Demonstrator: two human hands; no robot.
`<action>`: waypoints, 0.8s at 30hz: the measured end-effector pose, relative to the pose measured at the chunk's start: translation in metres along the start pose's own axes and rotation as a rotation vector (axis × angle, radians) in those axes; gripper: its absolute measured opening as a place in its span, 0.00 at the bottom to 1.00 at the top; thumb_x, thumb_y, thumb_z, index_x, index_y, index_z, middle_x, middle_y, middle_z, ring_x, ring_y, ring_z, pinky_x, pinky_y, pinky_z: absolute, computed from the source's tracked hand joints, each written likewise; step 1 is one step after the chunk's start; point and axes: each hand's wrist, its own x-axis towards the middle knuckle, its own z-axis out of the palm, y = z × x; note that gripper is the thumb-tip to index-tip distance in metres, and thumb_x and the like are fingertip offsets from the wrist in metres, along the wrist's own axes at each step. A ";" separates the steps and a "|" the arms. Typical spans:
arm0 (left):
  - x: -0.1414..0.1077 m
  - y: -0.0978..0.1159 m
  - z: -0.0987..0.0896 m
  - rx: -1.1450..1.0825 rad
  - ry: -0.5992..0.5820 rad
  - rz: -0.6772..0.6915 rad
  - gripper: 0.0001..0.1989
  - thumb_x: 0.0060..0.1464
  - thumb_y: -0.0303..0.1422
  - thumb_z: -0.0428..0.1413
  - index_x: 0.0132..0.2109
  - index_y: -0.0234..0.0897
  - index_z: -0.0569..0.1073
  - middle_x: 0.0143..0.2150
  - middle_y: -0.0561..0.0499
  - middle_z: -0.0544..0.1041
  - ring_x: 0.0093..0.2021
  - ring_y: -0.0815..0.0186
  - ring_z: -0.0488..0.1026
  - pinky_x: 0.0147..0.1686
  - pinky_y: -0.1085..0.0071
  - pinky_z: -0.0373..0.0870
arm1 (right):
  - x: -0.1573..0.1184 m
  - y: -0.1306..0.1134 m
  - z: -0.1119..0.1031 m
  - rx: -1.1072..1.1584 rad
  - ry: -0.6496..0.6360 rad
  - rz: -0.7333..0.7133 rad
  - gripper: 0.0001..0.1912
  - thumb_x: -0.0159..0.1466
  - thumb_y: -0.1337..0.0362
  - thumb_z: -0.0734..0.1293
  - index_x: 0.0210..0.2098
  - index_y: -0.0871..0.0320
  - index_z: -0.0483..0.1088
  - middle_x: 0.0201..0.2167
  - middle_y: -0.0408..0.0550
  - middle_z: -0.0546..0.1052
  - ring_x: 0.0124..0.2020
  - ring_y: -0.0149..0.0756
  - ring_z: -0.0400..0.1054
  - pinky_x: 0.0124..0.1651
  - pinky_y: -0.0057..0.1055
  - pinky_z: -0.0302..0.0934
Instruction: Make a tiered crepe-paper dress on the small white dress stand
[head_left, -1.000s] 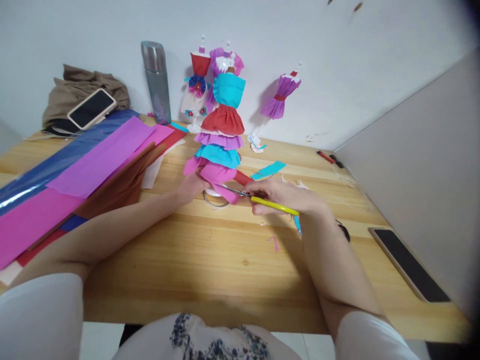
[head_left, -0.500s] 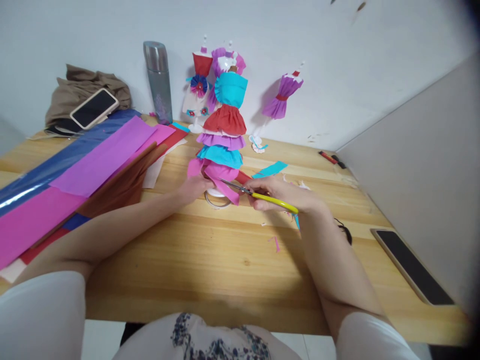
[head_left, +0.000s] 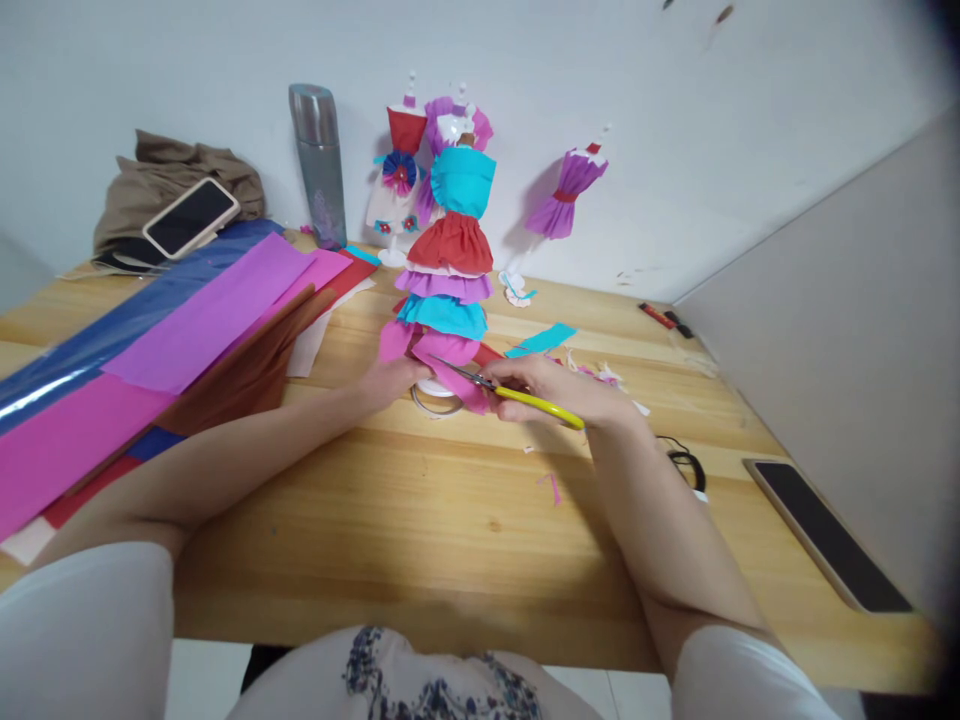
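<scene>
A small dress form wears a tiered crepe-paper dress (head_left: 452,245) in turquoise, red, purple and pink. My left hand (head_left: 395,383) is closed at the dress's foot, with its fingers gripping the pink crepe paper (head_left: 457,382) of the lowest tier. In my right hand (head_left: 544,380) are yellow-handled scissors (head_left: 544,406). Their blades point left and lie across the pink paper, close to the left fingertips. Below the hem shows part of the form's round white base (head_left: 433,387), with a ring (head_left: 437,408) around its front.
Crepe sheets (head_left: 217,310) in several colours lie on the left, near a phone (head_left: 191,217), brown cloth (head_left: 135,195) and a flask (head_left: 319,165). Other dressed forms (head_left: 570,192) stand by the wall. A turquoise strip (head_left: 541,340) and scraps lie rightward; another phone (head_left: 825,535) is near the right edge.
My right hand has shifted slightly left with the scissors, and the blades now reach further across the pink paper. My left hand keeps its hold at nearly the same spot.
</scene>
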 end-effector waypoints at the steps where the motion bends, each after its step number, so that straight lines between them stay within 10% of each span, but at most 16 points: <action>1: -0.001 0.003 0.002 -0.011 0.049 0.006 0.17 0.45 0.37 0.64 0.44 0.41 0.75 0.50 0.48 0.80 0.58 0.50 0.72 0.61 0.56 0.67 | 0.000 -0.001 0.000 0.000 0.002 0.006 0.23 0.63 0.42 0.66 0.31 0.57 0.66 0.24 0.40 0.62 0.25 0.30 0.51 0.27 0.30 0.47; 24: -0.006 0.012 0.006 0.057 0.201 -0.083 0.23 0.46 0.30 0.62 0.51 0.38 0.69 0.51 0.47 0.79 0.57 0.54 0.73 0.62 0.58 0.68 | 0.000 0.006 0.001 0.048 -0.022 0.009 0.34 0.59 0.28 0.61 0.29 0.56 0.60 0.24 0.38 0.55 0.25 0.29 0.48 0.27 0.31 0.44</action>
